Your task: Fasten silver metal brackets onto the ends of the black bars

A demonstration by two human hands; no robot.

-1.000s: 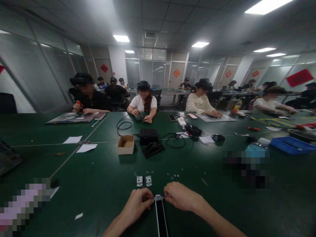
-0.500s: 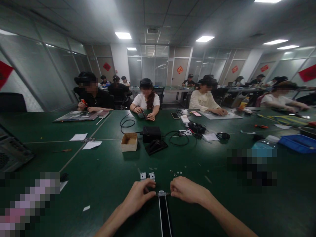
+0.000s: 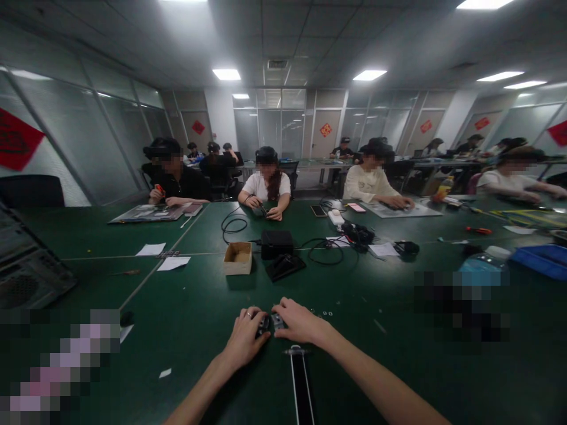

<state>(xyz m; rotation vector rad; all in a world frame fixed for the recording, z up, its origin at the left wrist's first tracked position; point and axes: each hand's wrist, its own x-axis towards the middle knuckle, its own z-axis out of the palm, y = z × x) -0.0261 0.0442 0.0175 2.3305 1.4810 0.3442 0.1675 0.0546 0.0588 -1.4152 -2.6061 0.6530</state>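
Note:
My left hand (image 3: 245, 336) is at the middle front of the table, thumb and fingers around a small grey metal bracket (image 3: 263, 324). Opposite it, my right hand (image 3: 299, 321) grips a second small metal bracket (image 3: 277, 321) between thumb and fingertips. The two brackets are side by side with a narrow gap, each partly covered by the fingers. Just nearer to me lies a long black strip with white edges (image 3: 301, 383). A thin crosswise metal rod (image 3: 296, 352) sits at its far end, and neither hand touches it.
Several small nuts (image 3: 326, 313) lie right of my right hand. Farther back stand an open cardboard box (image 3: 238, 260), a black box (image 3: 277, 243) and cables. A water bottle (image 3: 485, 265) and a blue tray (image 3: 543, 261) are at right. Co-workers sit across the table.
Both hands have left the rod end of the black strip and moved forward to the two brackets, now taken between the fingers. The view has shifted slightly.

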